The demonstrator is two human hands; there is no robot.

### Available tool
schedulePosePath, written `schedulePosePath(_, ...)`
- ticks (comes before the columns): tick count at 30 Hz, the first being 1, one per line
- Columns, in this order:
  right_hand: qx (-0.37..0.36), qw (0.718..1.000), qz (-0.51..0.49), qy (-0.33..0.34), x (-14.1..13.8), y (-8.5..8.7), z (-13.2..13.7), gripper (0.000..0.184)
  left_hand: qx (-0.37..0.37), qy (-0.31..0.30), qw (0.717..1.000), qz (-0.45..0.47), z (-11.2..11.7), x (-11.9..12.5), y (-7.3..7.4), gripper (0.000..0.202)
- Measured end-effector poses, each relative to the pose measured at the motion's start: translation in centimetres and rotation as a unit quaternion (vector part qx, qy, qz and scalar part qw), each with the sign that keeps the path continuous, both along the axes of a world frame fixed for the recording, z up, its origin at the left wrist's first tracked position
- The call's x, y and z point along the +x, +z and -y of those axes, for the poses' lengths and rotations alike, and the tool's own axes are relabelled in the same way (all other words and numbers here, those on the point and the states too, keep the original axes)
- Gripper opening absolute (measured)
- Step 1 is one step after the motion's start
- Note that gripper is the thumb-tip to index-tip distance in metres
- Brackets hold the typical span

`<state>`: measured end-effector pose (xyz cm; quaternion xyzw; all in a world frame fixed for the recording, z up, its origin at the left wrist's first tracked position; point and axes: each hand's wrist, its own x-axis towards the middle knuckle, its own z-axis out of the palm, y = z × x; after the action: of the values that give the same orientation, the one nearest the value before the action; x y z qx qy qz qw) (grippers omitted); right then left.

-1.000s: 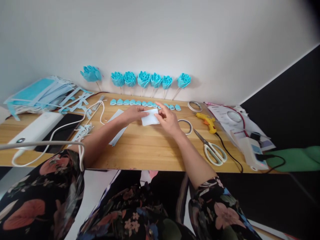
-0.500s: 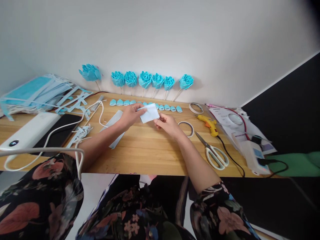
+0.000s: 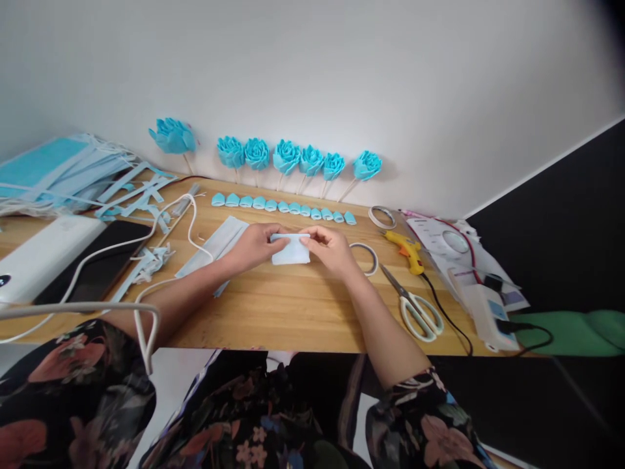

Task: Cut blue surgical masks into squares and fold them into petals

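Note:
Both hands pinch a small pale blue piece of face mask fabric (image 3: pixel 291 251) by its upper corners, above the wooden table. My left hand (image 3: pixel 258 245) grips the left corner, thumb in front. On the right corner my right hand (image 3: pixel 333 247) is closed the same way. A narrow darker blue band shows along the fabric's top edge between the thumbs. Just behind the hands runs a row of small folded blue petals (image 3: pixel 271 205). Pale fabric strips (image 3: pixel 215 244) lie beside my left forearm, partly hidden by it.
Several blue fabric roses (image 3: pixel 286 156) on sticks lean along the wall. At right lie tape rolls (image 3: pixel 375 259), scissors (image 3: pixel 415 309), a yellow glue gun (image 3: pixel 409 251) and a power strip (image 3: pixel 491 319). At left are a mask stack (image 3: pixel 49 169), a white power bank (image 3: pixel 43 254) and a looping white cable (image 3: pixel 88 260).
The fabric has turned from a tilt to nearly level and come slightly lower. My left hand has shifted to its upper left corner, my right hand up to its upper right corner.

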<state>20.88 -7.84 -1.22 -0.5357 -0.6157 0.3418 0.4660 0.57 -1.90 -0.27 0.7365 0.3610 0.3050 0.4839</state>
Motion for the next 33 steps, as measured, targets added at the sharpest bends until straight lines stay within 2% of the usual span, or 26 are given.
schedulePosePath(3, 0.012, 1.0, 0.012, -0.009, -0.34, -0.12, -0.02, 0.021, -0.064, 0.021, 0.995, 0.071, -0.16, 0.04, -0.11, 0.025)
schedulePosePath(7, 0.01, 1.0, -0.009, -0.027, -0.36, -0.11, -0.08, 0.02, -0.159, 0.013, 0.97, 0.183, -0.22, 0.17, -0.2, 0.033)
schedulePosePath(10, 0.017, 0.999, -0.023, -0.042, -0.11, -0.14, -0.19, 0.022, -0.186, -0.004, 0.964, 0.191, -0.09, 0.27, -0.2, 0.042)
schedulePosePath(14, 0.014, 0.999, -0.027, -0.043, -0.07, -0.14, -0.26, 0.022, -0.165, -0.008, 0.973, 0.16, 0.06, 0.39, -0.21, 0.038)
schedulePosePath(19, -0.018, 0.998, -0.06, 0.01, -0.4, -0.07, -0.17, 0.032, -0.122, 0.024, 0.985, 0.123, 0.19, 0.57, -0.17, 0.026)
schedulePosePath(21, -0.025, 0.998, -0.055, 0.009, -0.46, -0.07, -0.14, 0.034, -0.116, 0.023, 0.987, 0.109, 0.29, 0.64, -0.07, 0.025)
schedulePosePath(25, 0.006, 0.999, -0.023, -0.036, -0.39, -0.08, -0.14, 0.025, -0.11, 0.023, 0.989, 0.095, 0.3, 0.58, 0.08, 0.033)
schedulePosePath(28, 0.046, 0.995, -0.002, -0.083, -0.34, 0.06, -0.14, 0.022, -0.096, 0.036, 0.987, 0.123, 0.11, 0.32, 0.14, 0.04)
schedulePosePath(31, 0.1, 0.981, 0.051, -0.157, -0.3, 0.31, -0.06, 0.016, -0.095, 0.095, 0.976, 0.172, 0.12, 0.12, 0.18, 0.029)
schedulePosePath(33, 0.154, 0.962, 0.122, -0.19, -0.28, 0.5, 0.07, 0.013, -0.12, 0.08, 0.972, 0.186, 0.34, 0.16, 0.18, 0.024)
